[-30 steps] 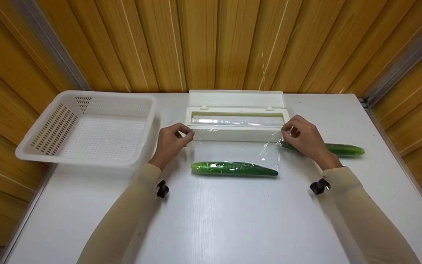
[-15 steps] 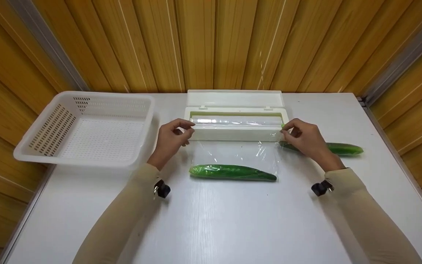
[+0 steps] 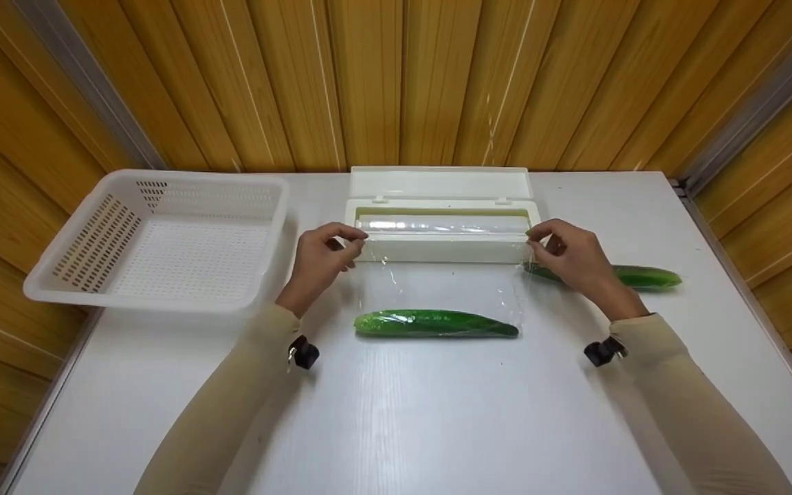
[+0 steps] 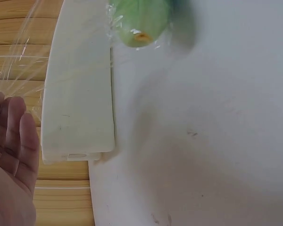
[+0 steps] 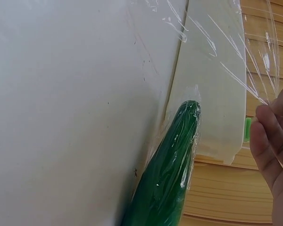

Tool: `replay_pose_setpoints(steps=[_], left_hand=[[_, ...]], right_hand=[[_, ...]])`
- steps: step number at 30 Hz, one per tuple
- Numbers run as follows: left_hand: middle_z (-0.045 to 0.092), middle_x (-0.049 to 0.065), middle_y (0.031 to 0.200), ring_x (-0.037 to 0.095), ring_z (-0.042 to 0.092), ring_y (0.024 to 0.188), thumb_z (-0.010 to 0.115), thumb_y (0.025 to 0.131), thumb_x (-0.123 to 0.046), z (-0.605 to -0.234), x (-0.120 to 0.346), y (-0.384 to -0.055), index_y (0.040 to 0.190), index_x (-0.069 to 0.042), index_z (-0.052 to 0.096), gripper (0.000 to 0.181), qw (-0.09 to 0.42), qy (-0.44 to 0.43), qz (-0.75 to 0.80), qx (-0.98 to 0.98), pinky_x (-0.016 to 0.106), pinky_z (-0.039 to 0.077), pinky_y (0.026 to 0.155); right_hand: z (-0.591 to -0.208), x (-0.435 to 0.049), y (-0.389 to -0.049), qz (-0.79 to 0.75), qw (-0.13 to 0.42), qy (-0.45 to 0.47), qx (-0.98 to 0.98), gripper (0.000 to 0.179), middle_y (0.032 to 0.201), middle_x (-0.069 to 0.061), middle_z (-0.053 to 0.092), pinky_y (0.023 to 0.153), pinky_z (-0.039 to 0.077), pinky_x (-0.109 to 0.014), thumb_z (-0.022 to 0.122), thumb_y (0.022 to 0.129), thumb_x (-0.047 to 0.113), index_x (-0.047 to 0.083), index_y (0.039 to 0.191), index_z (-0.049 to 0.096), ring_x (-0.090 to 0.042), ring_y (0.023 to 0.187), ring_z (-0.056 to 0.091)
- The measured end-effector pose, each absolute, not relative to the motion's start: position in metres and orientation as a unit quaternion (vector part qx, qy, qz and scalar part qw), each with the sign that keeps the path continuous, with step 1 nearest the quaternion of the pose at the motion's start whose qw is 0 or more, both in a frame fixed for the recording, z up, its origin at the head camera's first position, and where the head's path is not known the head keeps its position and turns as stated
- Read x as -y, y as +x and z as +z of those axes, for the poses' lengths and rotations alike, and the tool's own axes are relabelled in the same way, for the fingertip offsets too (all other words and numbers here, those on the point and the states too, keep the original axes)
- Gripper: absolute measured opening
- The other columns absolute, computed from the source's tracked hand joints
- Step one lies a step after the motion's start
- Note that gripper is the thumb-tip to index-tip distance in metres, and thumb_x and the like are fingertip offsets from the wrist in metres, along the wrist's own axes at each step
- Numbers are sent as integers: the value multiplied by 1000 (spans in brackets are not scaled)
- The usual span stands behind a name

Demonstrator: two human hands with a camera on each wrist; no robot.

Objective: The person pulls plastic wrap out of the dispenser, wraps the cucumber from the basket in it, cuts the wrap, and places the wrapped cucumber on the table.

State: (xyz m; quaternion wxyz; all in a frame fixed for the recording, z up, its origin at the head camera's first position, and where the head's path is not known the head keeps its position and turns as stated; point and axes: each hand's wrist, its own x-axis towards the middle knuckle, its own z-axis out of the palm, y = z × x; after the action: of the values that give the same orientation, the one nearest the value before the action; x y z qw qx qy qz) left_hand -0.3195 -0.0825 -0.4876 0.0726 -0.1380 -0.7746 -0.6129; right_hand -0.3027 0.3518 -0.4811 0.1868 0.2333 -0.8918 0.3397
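Observation:
In the head view, my left hand (image 3: 324, 265) pinches one corner of a clear sheet of cling film (image 3: 437, 282) between thumb and forefinger. The opposite corner is pinched by my right hand (image 3: 571, 261). Both hands are at the ends of a white cling film dispenser (image 3: 441, 249), its lid raised and the film roll (image 3: 444, 225) showing inside. From there the film runs down to a green cucumber (image 3: 437, 323) lying on the table, with film over it. The left wrist view shows that cucumber's pale end (image 4: 139, 21) under film.
A second cucumber (image 3: 647, 278), film-covered, lies partly behind my right wrist; its dark tip (image 5: 191, 110) is beside the dispenser. At the left stands a white perforated basket (image 3: 155, 302). A wood-patterned wall (image 3: 403, 82) rises behind the white table (image 3: 423, 426).
Both hands still pinch the film. My left hand has risen slightly along the dispenser's front. The front cucumber has shifted a little towards me, and the film's folds have changed.

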Motion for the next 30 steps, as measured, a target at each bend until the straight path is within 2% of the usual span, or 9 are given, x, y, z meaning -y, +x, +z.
replay_pose_setpoints(steps=[7,11,16,30], left_hand=[[75,7,92,23,64,63,78,94,-1,-485,86,-313,99,-3,82,6,81,-157,-617,767,23,55,58],[76,7,91,21,64,62,79,94,-2,-481,89,-306,98,-3,81,5,86,-176,-612,766,24,55,58],[76,6,91,16,64,62,80,93,0,-478,94,-297,97,-5,82,7,89,-212,-600,766,24,56,60],[74,3,84,21,65,63,79,93,2,-469,105,-273,97,-6,82,9,81,-252,-593,760,27,57,61]], right_hand=[[-479,-354,-296,342,200,255,882,22,98,-11,74,66,45,-11,77,89,-14,-2,107,74,-10,71,59],[-476,-355,-288,342,208,265,877,26,99,-9,75,67,47,-10,79,86,-16,-1,107,74,-11,71,60],[-474,-355,-275,342,205,277,874,29,100,-8,75,68,48,-11,80,85,-18,0,108,74,-13,70,62],[-464,-355,-248,357,200,309,858,35,103,-7,76,70,51,-11,81,82,-19,2,110,76,-13,72,66]])
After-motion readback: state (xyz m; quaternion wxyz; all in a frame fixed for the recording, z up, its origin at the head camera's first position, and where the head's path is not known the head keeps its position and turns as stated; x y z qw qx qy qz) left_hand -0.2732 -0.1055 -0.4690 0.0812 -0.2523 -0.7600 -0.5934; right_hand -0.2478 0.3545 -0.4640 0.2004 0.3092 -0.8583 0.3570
